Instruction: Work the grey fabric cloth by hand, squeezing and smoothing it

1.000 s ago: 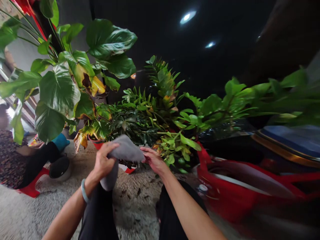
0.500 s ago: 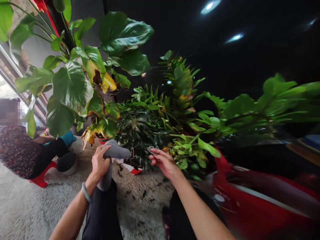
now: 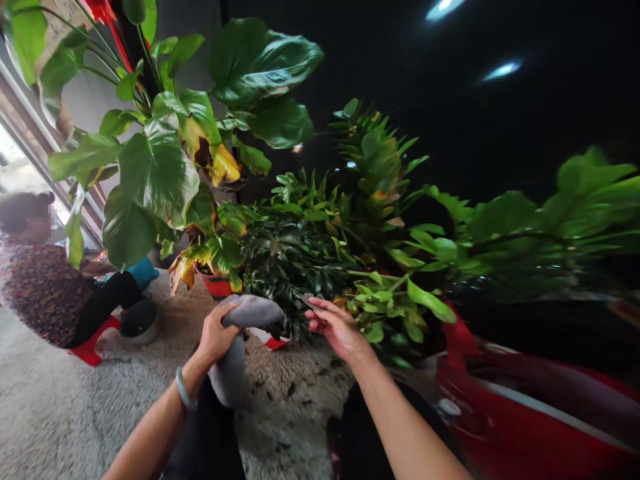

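My left hand (image 3: pixel 217 335), with a pale bangle (image 3: pixel 185 389) at the wrist, is closed around a soft grey sock-like cloth piece (image 3: pixel 259 311). One part of the piece points to the right and another hangs below the hand, over my left leg. My right hand (image 3: pixel 339 331) pinches a small dark flat tool (image 3: pixel 312 303) between thumb and fingers. Its exact kind is too small to make out. The tool is a short way right of the grey piece, apart from it, in front of the dark green leaves (image 3: pixel 280 263).
A large-leaved plant (image 3: pixel 155 173) in a red pot (image 3: pixel 216 283) stands ahead left. Beyond it a person (image 3: pixel 43 280) sits on a red stool (image 3: pixel 95 343) beside a dark bucket (image 3: pixel 140 322). At right is a blurred red scooter-like body (image 3: pixel 480 407). Debris litters the concrete floor (image 3: pixel 280 393).
The view has swung slightly left, so most things appear farther right. My left hand and the grey piece have shifted right, closer to my right hand. Both hands keep their holds.
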`<state>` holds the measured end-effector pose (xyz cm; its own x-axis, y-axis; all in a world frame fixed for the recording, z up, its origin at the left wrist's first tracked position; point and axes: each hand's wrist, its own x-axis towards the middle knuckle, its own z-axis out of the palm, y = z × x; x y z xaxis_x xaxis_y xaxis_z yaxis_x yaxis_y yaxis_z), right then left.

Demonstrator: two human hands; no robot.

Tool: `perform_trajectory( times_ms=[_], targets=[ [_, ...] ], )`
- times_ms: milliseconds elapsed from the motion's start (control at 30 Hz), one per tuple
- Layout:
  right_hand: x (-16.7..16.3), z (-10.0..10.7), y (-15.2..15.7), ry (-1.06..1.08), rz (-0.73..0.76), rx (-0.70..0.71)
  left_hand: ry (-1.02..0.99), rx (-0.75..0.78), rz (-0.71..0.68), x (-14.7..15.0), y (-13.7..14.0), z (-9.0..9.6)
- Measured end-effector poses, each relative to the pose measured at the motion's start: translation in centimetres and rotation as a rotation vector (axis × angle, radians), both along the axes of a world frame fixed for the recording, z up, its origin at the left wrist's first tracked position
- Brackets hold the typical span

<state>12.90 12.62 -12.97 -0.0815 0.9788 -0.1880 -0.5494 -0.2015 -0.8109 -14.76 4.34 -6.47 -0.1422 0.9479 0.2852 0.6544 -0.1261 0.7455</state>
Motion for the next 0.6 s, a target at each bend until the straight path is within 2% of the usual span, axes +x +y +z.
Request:
perform_trajectory(
  times_ms=[33,100,200,267,300,367,500,533,600],
  targets=[
    [0.1,0.0,0.0,0.004,0.009,0.005,-0.05,0.045,-0.024,0.0,-0.8,0.5],
    [0.2,0.0,0.1,0.01,0.023,0.017,-0.113,0.206,0.016,-0.1,-1.1,3.3],
    [0.0,-0.1,0.2,0.019,0.035,0.033,-0.082,0.502,0.139,0.4,1.5,8.8],
    [-0.2,-0.3,0.2,0.033,0.041,0.039,-0.047,0.579,0.15,1.2,4.0,10.6],
    [-0.3,-0.5,0.2,0.039,0.04,0.04,-0.044,0.564,0.138,1.8,5.0,10.5],
    [-0.3,-0.7,0.2,0.029,0.025,0.029,-0.047,0.45,0.07,2.9,5.9,8.8],
    [0.3,-1.2,0.2,-0.037,-0.002,0.001,-0.087,0.227,-0.117,4.8,3.2,3.8],
    [0.6,-1.3,0.2,-0.042,-0.008,0.004,-0.108,0.218,-0.161,5.1,2.2,3.3],
    [0.9,-1.3,0.2,-0.04,-0.024,0.01,-0.149,0.26,-0.242,5.7,0.9,4.1]
  ],
)
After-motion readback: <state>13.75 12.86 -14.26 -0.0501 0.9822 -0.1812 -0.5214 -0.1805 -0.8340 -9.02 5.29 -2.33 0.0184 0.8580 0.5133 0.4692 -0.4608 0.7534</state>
